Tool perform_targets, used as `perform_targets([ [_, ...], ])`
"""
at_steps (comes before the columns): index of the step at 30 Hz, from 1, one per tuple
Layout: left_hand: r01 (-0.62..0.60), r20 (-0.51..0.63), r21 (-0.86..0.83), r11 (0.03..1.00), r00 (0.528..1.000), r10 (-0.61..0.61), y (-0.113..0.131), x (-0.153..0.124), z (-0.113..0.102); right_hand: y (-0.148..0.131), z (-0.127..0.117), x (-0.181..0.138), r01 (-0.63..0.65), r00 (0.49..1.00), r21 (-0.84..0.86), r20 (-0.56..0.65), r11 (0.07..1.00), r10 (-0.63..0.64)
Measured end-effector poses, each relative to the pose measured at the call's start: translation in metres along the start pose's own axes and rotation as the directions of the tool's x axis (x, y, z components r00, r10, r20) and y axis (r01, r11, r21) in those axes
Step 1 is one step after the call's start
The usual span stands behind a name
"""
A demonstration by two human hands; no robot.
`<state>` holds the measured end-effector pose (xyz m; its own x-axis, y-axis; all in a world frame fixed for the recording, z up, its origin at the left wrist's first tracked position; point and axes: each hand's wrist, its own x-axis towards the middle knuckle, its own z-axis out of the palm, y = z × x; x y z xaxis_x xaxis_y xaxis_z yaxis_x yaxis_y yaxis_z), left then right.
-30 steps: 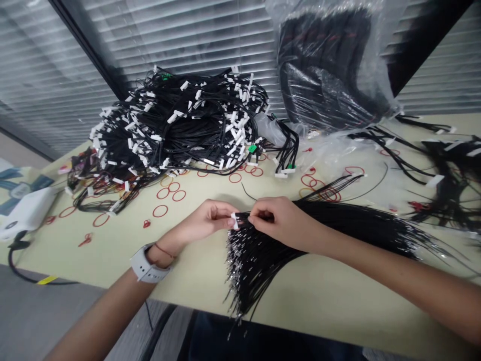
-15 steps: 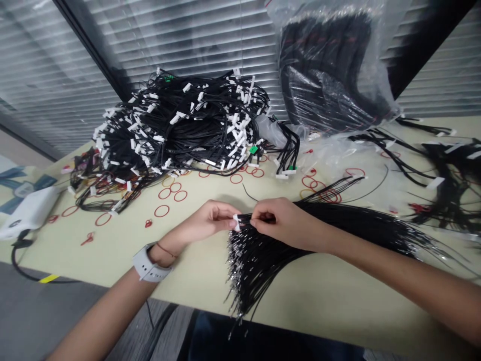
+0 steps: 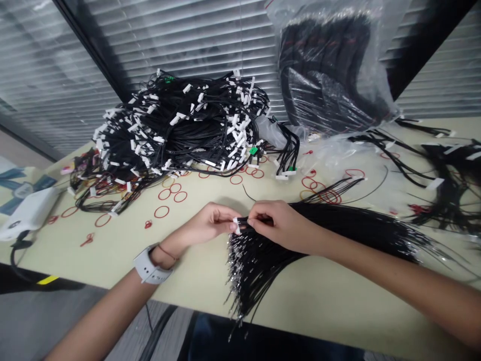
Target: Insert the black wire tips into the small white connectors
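Observation:
My left hand (image 3: pixel 212 223) pinches a small white connector (image 3: pixel 236 225) between thumb and fingers. Black wires run from the connector's right side toward my right hand (image 3: pixel 276 220), whose fingertips are closed on a black wire close to the housing. A silvery tip seems to show between the hands, but how far it sits in the connector I cannot make out. Under both hands lies a thick bundle of black wires (image 3: pixel 263 268), its bright metal ends fanned out at the left. My left wrist wears a light grey watch band.
A large heap of black cables with white connectors (image 3: pixel 180 130) stands at the back. Behind the bundle leans a clear bag of black wires (image 3: pixel 326 75). Red rubber bands (image 3: pixel 161 211) are scattered over the table (image 3: pixel 203 276). A white power bank (image 3: pixel 30 213) lies at the left.
My right hand has shifted very slightly left, toward the connector, and its fingers have drawn closer together. My left hand keeps its pinch on the connector, almost unmoved.

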<state>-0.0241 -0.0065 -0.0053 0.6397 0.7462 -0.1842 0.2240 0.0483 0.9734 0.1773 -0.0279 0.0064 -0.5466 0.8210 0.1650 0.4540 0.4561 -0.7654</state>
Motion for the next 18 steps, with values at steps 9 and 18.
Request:
perform_targets([
  [9, -0.012, -0.003, 0.008, 1.000, 1.000, 0.012, 0.0052, -0.0019, 0.0023, 0.0047, 0.0087, -0.0012, 0.021, 0.996, -0.031, -0.082, 0.999, -0.024],
  [18, 0.017, 0.011, -0.030, 0.999, 1.000, -0.017, 0.0079, -0.0007, 0.0028, 0.0072, 0.0081, -0.0008, -0.065, 0.996, 0.084, -0.060, 0.994, 0.070],
])
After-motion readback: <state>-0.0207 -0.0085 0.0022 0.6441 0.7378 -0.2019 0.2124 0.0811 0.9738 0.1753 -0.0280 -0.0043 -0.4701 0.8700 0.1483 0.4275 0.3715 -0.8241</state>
